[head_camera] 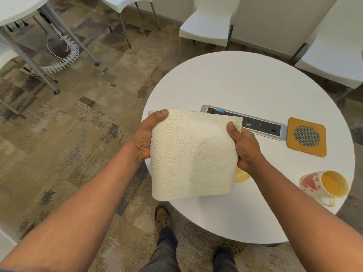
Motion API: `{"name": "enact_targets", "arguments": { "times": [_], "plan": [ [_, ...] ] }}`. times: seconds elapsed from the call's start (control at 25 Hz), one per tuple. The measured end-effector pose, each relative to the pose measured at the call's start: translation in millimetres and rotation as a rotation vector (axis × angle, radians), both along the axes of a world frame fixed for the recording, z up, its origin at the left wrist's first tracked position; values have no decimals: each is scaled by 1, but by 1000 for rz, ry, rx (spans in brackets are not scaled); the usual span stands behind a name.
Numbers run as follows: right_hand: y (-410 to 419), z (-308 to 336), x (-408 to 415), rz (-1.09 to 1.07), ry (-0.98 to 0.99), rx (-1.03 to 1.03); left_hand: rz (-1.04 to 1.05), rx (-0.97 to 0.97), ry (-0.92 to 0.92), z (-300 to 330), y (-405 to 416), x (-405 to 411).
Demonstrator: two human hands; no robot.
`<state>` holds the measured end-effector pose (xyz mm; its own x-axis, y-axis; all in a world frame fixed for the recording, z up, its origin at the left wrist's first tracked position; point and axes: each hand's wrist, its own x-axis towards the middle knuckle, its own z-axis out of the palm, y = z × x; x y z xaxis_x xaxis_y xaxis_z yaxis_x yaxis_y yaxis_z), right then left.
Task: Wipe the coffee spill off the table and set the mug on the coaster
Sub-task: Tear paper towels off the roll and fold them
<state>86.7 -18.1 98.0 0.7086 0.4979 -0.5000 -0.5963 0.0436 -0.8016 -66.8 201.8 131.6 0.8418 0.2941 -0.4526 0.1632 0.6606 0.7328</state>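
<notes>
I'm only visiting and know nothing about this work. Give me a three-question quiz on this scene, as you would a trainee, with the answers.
1. True or false: the white mug with red hearts stands upright on the orange square coaster.
2. What do the left hand and right hand hold between them?
3. Where does the yellowish coffee spill show? A) on the carpet B) on the round white table, at the towel's lower right edge C) on the coaster

Key
1. False: it lies on its side on the table, apart from the coaster.
2. A white embossed paper towel, one hand gripping each side.
3. B
</notes>
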Motion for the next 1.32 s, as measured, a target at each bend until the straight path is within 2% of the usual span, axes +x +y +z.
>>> {"name": "enact_targets", "arguments": {
  "times": [0.72, 0.92, 1.32],
  "plan": [
    [5, -1, 1, -102, -99, 15, 184, 8, -60, -7, -10, 0],
    [-5, -4, 2, -131, -97, 2, 261, 53, 25, -5, 10, -5],
    [-26, -13, 8, 210, 70, 103, 296, 101, 41, 6, 13, -3]
  ]
}}
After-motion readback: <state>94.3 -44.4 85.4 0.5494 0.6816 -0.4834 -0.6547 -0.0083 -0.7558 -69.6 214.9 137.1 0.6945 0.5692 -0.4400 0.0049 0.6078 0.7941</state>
